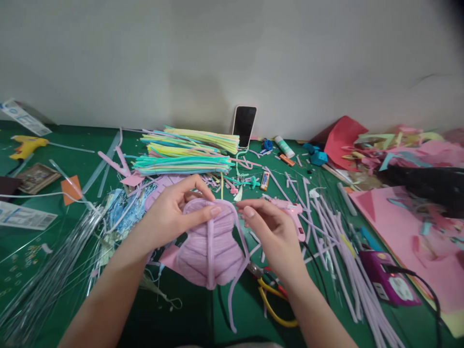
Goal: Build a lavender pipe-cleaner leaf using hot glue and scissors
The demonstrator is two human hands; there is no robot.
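A lilac piece made of pipe cleaners, shaped with lobes and a raised strip down its middle, is held up at the centre. My left hand pinches its top edge, thumb in front. A loose lilac pipe cleaner runs round the right side of the piece and hangs below it. Just right of the piece is my right hand, thumb and fingers curled close together near the loose strand; whether they grip it cannot be made out. Behind that hand lies a pink glue gun.
Bundled pipe cleaners and a phone stand towards the wall. Yellow-handled pliers lie below my right hand. Lilac stems, a purple box and pink paper are right; clear sticks and a yellow glue gun left.
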